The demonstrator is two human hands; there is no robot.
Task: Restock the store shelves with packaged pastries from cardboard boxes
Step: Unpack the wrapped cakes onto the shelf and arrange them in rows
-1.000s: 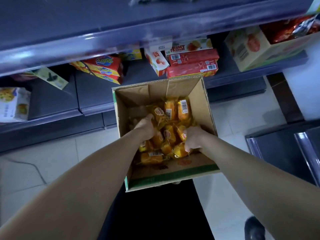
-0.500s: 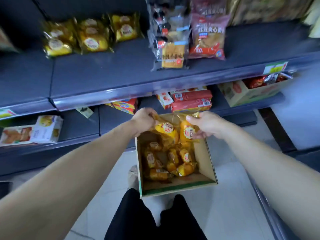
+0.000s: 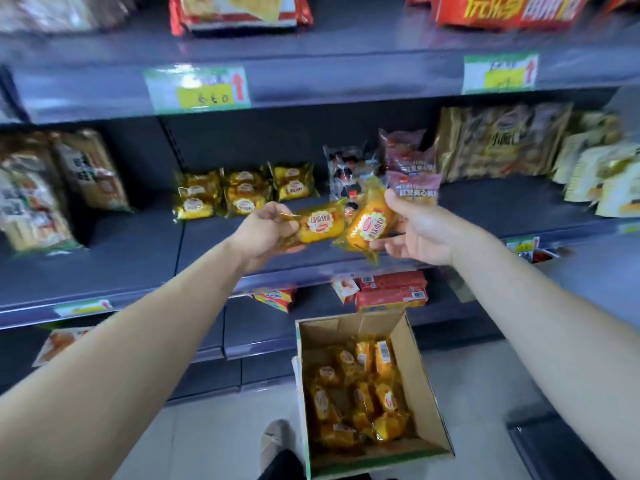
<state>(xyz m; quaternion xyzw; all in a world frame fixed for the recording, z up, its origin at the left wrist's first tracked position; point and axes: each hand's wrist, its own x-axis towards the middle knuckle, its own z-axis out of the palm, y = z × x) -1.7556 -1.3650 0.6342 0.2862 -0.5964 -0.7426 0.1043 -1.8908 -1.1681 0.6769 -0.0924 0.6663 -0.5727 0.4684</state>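
Two pastries pinched, one per hand: left hand (image 3: 266,230), right hand (image 3: 420,233); thin wrapper-edge grips, likely slipping before the shelf (image 3: 138,258).

The two pastry packs held up — one (image 3: 317,227) in the left hand, one (image 3: 370,226) in the right — are clear yellow-gold wrap over orange cake, each with a round red-and-white label. The stocked packs (image 3: 242,194) on the dark blue-grey shelf (image 3: 138,251) show the same gold and red. The cardboard box (image 3: 424,386) is plain brown inside with a green stripe at its near edge. Price tags (image 3: 197,89) are green-bordered, yellow in the middle, with a red arrow. The floor (image 3: 214,431) is pale grey tile.
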